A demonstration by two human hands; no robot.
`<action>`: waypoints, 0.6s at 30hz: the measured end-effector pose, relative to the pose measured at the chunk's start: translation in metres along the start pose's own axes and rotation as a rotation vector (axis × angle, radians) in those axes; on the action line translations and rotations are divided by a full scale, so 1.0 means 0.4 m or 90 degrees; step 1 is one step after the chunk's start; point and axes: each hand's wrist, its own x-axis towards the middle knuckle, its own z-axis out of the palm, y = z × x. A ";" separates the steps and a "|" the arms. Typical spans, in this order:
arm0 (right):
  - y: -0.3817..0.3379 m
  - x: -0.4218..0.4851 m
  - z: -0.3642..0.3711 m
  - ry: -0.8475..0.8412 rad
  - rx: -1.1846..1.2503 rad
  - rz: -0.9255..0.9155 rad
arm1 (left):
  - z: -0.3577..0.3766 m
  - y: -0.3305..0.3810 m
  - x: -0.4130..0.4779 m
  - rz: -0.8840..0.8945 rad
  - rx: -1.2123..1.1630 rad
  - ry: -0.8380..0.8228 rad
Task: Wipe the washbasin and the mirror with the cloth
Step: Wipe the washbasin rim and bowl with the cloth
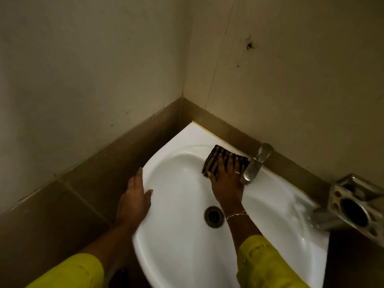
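Cloth (214,157) pressed flat on washbasin (176,235) back slope, 1 o'clock of drain (214,216), just beside tap (254,165), by right grip (227,183): fingers straight, spread. Left grip (135,196) laid on rim at 9 o'clock, fingers straight, nothing held.

No lettering or number can be read (dim light) on the washbasin (176,256) or tap (252,169).
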 end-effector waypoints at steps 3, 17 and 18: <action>-0.009 -0.013 -0.003 0.007 -0.014 0.003 | 0.001 -0.002 0.001 -0.002 -0.013 -0.004; -0.193 0.093 -0.015 -0.098 0.027 -0.017 | -0.004 -0.003 -0.003 -0.005 -0.006 -0.004; -0.211 0.096 -0.013 -0.088 0.046 -0.044 | -0.003 -0.003 -0.004 -0.006 -0.009 -0.002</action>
